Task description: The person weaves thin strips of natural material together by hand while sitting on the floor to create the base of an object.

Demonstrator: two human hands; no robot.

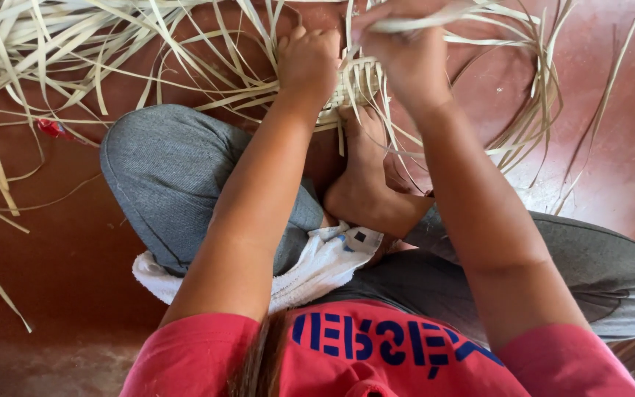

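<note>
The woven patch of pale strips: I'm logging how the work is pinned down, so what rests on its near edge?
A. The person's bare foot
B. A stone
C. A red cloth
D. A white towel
A: the bare foot presses on the near edge of the woven patch, while the left hand and right hand work the strips above it.

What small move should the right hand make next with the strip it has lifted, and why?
Probably lay that pale strip down across the woven patch and tuck it in. The right hand holds it raised above the patch, while the left hand presses the weave down and a foot pins its near edge.
</note>
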